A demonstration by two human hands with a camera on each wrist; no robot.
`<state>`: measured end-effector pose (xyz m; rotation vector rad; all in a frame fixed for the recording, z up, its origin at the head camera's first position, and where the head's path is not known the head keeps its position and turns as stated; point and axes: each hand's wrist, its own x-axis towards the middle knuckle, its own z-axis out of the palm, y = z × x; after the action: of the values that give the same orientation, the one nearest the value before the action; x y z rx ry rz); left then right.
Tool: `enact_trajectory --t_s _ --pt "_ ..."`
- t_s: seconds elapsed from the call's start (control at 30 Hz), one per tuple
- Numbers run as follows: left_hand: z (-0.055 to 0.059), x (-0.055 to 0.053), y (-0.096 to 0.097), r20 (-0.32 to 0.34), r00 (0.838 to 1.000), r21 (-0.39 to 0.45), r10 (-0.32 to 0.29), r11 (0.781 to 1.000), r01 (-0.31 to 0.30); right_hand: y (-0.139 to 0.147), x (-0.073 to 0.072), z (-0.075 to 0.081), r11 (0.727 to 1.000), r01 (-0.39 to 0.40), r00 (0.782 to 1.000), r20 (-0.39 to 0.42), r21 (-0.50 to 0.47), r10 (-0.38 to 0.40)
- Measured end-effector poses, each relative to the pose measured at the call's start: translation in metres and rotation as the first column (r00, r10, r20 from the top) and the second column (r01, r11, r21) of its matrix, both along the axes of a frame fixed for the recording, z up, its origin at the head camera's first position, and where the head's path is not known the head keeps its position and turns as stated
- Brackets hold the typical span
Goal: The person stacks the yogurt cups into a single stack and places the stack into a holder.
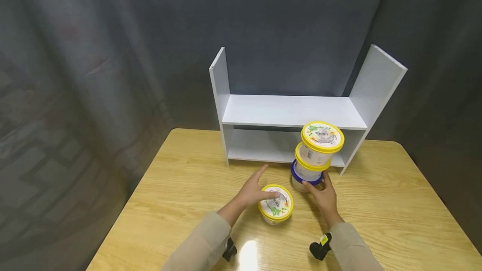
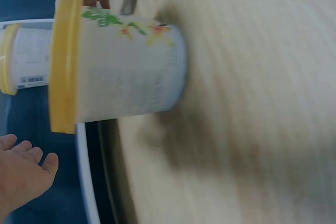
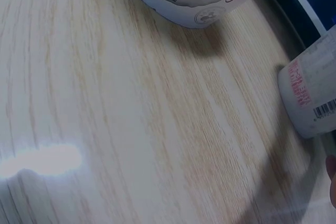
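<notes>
A single tub [image 1: 276, 208], yellow-lidded, stands on the counter [image 1: 180, 187] near the middle of its width, and just to the right, nearer the counter's far edge, rises a stack [image 1: 320, 152] of three: two yellow-lidded tubs over a blue-lidded bottom tub [image 1: 298, 184]. The left hand [image 1: 253, 190] has thumb and fingers spread and holds nothing; in the head view its thumb crosses the single tub's top. The right hand [image 1: 324, 199] curves about the bottom tub, but I cannot tell whether it grips. The left wrist view adds what the thumb hides: the left fingers [image 2: 34, 156] apart from the single tub's side. Only the right wrist view shows the bottom tub's red lettering [image 3: 299, 83]. All the tubs point lid up, and the stack's long axis is upright. It stands in front of the right part of a white shelf [image 1: 290, 110] by the counter's far edge. A narrow gap parts single tub and stack; broad stretches of wood reach to the counter's left and right edges.
</notes>
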<state>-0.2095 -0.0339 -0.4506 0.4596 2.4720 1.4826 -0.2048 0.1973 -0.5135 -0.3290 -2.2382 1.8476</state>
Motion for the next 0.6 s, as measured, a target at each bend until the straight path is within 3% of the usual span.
enact_trajectory --t_s 0.23,0.6 --pt "-0.014 0.009 -0.006 0.066 0.997 0.005 -0.048 0.999 0.048 -0.001 0.001 0.003 1.000 -0.004 1.000 -0.006 -0.005 0.004" --pt "-0.025 0.018 -0.010 0.080 0.993 0.016 -0.091 0.996 0.090 -0.002 0.002 0.005 1.000 0.006 1.000 0.014 0.007 -0.006"
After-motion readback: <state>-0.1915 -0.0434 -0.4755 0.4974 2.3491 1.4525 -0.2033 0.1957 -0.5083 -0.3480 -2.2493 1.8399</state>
